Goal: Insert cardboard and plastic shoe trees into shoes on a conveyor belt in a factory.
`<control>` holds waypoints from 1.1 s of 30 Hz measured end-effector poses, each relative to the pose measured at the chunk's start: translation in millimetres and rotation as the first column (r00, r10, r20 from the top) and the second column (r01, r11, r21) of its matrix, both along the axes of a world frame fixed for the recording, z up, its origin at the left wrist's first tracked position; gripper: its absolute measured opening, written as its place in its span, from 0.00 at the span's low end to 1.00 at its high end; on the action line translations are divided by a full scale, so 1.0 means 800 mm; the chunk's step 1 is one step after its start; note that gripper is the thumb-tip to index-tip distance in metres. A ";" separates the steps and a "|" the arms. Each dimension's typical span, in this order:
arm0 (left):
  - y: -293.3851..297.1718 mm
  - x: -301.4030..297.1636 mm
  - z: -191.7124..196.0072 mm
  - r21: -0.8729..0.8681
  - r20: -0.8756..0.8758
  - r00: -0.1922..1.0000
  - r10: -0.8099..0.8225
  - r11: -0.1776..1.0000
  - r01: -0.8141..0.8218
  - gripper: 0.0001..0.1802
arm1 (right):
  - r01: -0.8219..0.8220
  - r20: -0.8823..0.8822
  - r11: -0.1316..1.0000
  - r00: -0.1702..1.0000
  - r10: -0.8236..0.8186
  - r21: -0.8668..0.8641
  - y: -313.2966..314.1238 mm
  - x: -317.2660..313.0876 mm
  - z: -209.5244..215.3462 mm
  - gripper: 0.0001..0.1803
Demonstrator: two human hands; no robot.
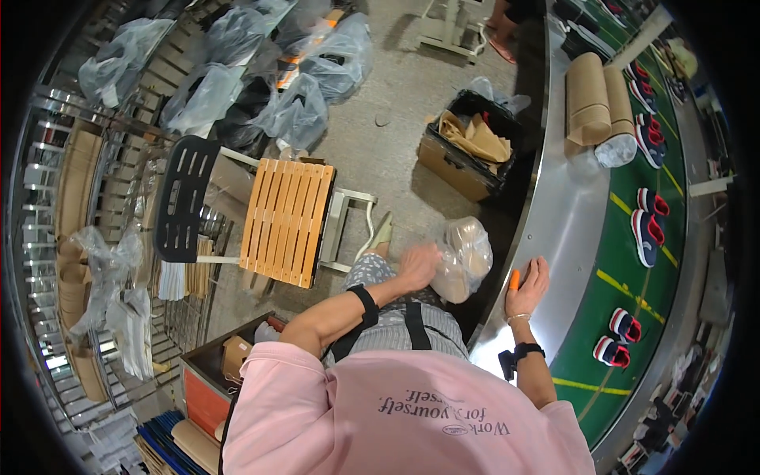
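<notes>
Clear plastic bag [463,257] of tan stuff gripped at its left side by left hand [418,266], fingers curled onto the plastic; bag hangs at knee height just beside metal belt rim [546,222]. Right hand [529,286] lies flat on that rim, fingers spread and together-ish, an orange cap on one finger [514,279], holding nothing. Green belt [613,261] carries pairs of navy-red shoes [647,226], well apart from both hands. Wooden slat chair [286,220] to the left, cardboard box [467,154] beyond on floor. Paper rolls [598,103] at belt's far end.
</notes>
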State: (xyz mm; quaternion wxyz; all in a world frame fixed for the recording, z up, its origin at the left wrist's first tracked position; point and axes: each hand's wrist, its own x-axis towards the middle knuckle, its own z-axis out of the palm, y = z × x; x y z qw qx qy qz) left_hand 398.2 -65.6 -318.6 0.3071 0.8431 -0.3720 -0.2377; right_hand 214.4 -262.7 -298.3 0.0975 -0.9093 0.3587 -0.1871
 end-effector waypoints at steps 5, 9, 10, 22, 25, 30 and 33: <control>0.007 -0.010 -0.003 -0.024 -0.082 0.996 0.048 0.998 -0.050 0.16 | -0.022 -0.018 1.000 1.000 0.022 -0.002 -0.004 0.002 -0.005 0.25; 0.012 -0.006 -0.014 -0.064 -0.033 0.984 0.176 0.982 -0.178 0.18 | -0.026 -0.036 1.000 0.999 0.026 -0.010 -0.005 0.004 -0.005 0.25; 0.011 -0.004 -0.011 -0.064 -0.031 0.981 0.189 0.980 -0.191 0.18 | -0.040 -0.034 0.999 0.999 0.039 -0.010 -0.006 0.004 -0.005 0.25; 0.010 -0.012 0.001 0.166 -0.107 0.973 0.203 0.969 -0.183 0.22 | -0.013 -0.046 0.999 0.999 0.011 -0.045 -0.006 0.003 -0.007 0.26; 0.008 -0.020 0.008 0.189 -0.124 0.974 0.190 0.968 -0.165 0.22 | -0.001 -0.067 0.999 0.998 -0.003 -0.051 -0.008 0.005 -0.007 0.25; 0.015 -0.027 -0.004 0.129 -0.092 0.986 0.142 0.983 -0.130 0.21 | -0.008 -0.073 0.999 0.997 0.005 -0.038 -0.011 0.010 -0.003 0.24; 0.012 -0.027 0.002 0.201 -0.151 0.960 0.235 0.958 -0.203 0.25 | -0.028 -0.056 0.999 0.998 0.026 -0.039 -0.012 0.011 -0.004 0.25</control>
